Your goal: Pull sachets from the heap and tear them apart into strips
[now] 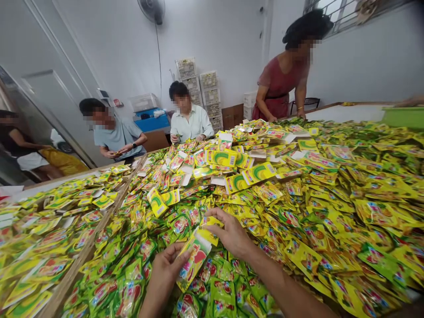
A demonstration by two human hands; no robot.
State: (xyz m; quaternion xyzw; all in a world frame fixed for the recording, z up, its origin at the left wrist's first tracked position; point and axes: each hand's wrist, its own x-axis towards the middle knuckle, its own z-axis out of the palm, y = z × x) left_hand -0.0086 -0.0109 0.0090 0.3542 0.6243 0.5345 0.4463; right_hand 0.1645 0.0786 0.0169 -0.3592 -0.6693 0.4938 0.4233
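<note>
Box of yellow cardboard in the gripping left hand stood not yet closed; the right hand pinched a yellow foil packet.

I read the held box as thin printed card, smooth with a slight sheen, its pale flap plain and matt. Green sachets and yellow sachets look like glossy plastic film, crinkled, throwing highlights on my feed. Around them I get a bare wood divider, matt; rigid plastic on the stacked crates and green tub; smooth matt wall; 1 creased yellow sack, cloth or plastic unclear.
</note>
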